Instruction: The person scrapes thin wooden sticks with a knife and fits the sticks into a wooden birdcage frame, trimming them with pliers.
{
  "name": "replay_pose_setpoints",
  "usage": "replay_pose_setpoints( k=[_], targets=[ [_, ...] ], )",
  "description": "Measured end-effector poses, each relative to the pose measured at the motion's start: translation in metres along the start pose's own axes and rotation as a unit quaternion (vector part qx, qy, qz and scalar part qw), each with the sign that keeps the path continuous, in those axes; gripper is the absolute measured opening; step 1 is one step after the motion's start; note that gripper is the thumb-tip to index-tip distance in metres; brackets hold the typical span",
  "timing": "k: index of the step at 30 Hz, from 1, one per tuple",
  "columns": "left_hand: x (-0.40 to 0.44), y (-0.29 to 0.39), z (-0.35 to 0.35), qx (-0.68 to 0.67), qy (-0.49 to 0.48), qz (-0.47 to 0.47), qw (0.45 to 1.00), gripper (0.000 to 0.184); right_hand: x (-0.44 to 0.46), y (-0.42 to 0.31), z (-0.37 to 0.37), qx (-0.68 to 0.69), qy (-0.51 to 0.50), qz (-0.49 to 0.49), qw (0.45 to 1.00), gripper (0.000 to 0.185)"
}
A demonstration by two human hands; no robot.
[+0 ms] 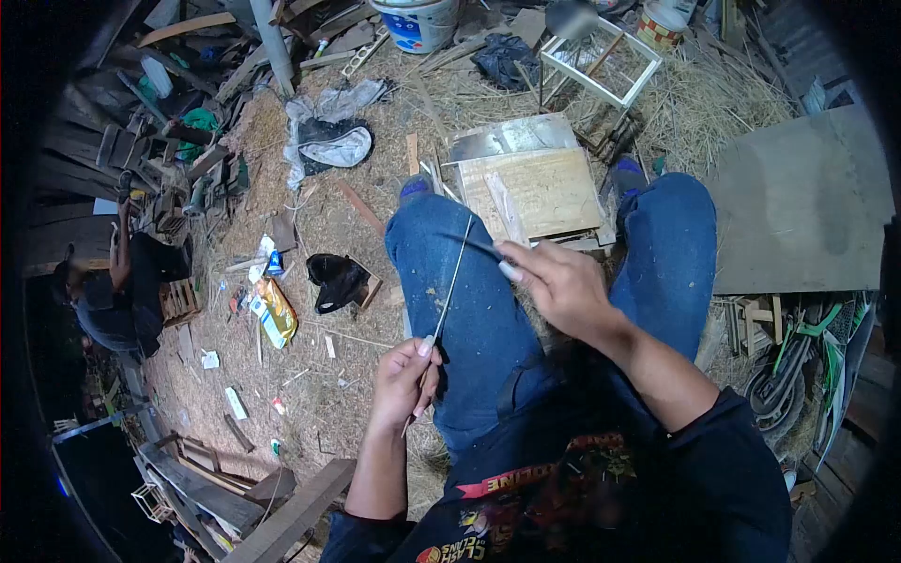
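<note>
My left hand point(404, 377) is closed around the lower part of a thin pale stick point(454, 286), thumb laid along it. The stick slants up and away over the left leg of my jeans. My right hand point(563, 289) grips a knife whose handle is mostly hidden in the fingers. Its dark narrow blade point(481, 247) points left and crosses the stick close to its upper end; whether the edge bites into it I cannot tell. Beyond my hands, between my feet, lies a light wooden board point(540, 192).
A person point(122, 291) sits at the far left. Wood shavings cover the ground, with a black plastic bag point(336, 281) and a golden packet point(274, 314) to my left. A white frame point(605, 70) and a bucket point(418, 23) stand ahead. A large panel point(802, 206) lies at right.
</note>
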State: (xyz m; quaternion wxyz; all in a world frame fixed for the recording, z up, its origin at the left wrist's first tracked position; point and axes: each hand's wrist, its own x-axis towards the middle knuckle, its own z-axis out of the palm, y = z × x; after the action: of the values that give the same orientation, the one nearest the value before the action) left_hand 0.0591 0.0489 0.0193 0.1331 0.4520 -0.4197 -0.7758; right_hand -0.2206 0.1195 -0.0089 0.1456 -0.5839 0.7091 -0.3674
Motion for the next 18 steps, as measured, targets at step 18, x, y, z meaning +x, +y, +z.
replay_pose_setpoints(
  k=[18],
  targets=[
    [-0.009, 0.021, 0.006, -0.071, 0.0, -0.045, 0.996, 0.032, 0.017, 0.008, 0.022, 0.004, 0.027, -0.048, 0.998, 0.029]
  ],
)
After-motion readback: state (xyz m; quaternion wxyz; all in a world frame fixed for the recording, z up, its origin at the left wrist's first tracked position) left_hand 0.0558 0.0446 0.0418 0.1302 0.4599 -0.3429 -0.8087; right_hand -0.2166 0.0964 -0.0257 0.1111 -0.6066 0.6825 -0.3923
